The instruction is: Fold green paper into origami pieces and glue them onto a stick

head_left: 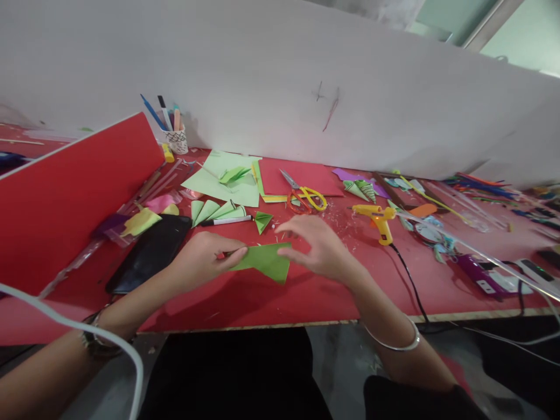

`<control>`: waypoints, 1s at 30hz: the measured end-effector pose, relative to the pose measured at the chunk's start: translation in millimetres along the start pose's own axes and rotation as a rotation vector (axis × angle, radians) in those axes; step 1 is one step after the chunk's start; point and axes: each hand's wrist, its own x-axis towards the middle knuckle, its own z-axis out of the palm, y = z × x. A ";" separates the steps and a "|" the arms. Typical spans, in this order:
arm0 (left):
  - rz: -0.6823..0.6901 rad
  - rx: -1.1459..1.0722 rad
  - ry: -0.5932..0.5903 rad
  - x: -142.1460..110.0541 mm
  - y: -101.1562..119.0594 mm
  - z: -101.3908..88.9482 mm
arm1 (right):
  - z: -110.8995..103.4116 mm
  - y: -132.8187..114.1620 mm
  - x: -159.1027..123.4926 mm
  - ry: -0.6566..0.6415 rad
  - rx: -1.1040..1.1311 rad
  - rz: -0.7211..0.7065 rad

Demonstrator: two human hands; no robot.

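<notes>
A folded green paper piece [266, 261] is held just above the red table [245, 297], near its front edge. My left hand [205, 256] pinches the paper's left tip with closed fingers. My right hand [317, 245] grips its right side between thumb and curled fingers. Just behind the hands lie several folded green paper cones [216, 210], a small green folded triangle [262, 220] and a black-capped marker [225, 221].
Orange-and-yellow scissors [304, 195] lie on red and light green paper sheets [223, 178]. A yellow glue gun [380, 219] with a black cord stands to the right. A pen cup [175, 137] is by the white wall. A red board [65, 198] and a black pouch [149, 254] are at left.
</notes>
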 end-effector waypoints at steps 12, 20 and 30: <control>0.222 0.554 0.165 14.6 19.3 18.0 | 18.9 -15.8 16.1 -0.321 0.048 0.075; 0.111 0.563 0.145 3.4 -11.5 6.3 | 9.1 3.1 2.4 -0.232 0.219 0.061; -0.194 -0.266 -0.111 9.4 -2.3 9.5 | 9.2 8.5 1.0 -0.217 0.284 0.058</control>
